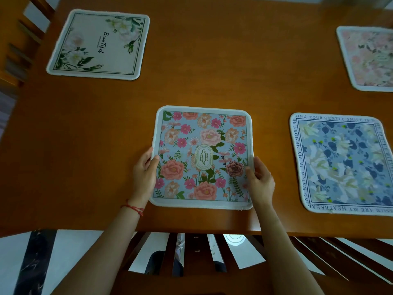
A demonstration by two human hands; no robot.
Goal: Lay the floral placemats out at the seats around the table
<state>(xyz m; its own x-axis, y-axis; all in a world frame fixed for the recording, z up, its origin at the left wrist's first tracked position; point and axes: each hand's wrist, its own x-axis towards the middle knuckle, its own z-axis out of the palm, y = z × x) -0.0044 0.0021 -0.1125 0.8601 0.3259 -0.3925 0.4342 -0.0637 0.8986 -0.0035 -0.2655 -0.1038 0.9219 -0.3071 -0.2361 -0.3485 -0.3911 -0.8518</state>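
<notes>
A blue placemat with pink and peach flowers and the word GARDEN [202, 154] lies on the wooden table [85, 128] near its front edge. My left hand [145, 175] holds its left edge, thumb on top. Its right edge is held the same way by my right hand [260, 182]. A white placemat with green leaves [98, 44] lies at the far left. To the right lies a blue and cream one with lettering round its border [342, 165]. A pale pink one [368, 58] sits at the far right, partly cut off.
A dark wooden chair back with slats [191, 258] stands just below the table's front edge, under my arms. Another chair back [25, 39] shows at the upper left. A red string bracelet [133, 208] is on my left wrist. White floor shows below.
</notes>
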